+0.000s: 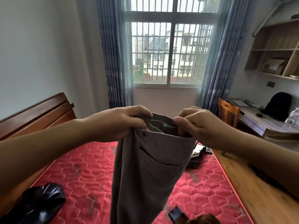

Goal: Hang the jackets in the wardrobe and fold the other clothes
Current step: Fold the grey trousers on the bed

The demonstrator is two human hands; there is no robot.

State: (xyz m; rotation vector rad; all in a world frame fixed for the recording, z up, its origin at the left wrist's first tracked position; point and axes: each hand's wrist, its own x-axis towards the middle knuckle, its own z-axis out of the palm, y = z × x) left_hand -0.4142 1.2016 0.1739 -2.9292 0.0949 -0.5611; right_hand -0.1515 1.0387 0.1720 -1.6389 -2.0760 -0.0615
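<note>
1. right now both hands are up at mid-frame, holding a pair of grey-brown trousers (145, 167) by the waistband, in front of the window (168, 52).
2. left hand (116, 123) sits left of centre, its grip clamped on the waistband's left end, fingers curled over the top edge and thumb pressed on the near side.
3. right hand (199, 125) is right of centre, grip pinched shut on the waistband's right end, thumb toward the camera.
4. the waistband is stretched between the two hands and gapes open a little; a small button shows just under the left hand, and a slanted pocket slit runs across the fabric below.
5. the trousers hang straight down through the lower middle of the frame, above the red quilted mattress (84, 173).
6. lower left of the frame: a shiny black garment (40, 202) lies crumpled on the mattress.
7. just right of the trousers, at the mattress's far edge, a small heap of dark and pale clothes (198, 155).
8. bottom edge, right of centre: a dark strap-like item and something brown, too cropped to tell.
9. right side of the frame: a wooden chair (229, 113) by a counter (273, 125) carrying a black backpack (279, 105) and a plastic bottle (292, 117).
</note>
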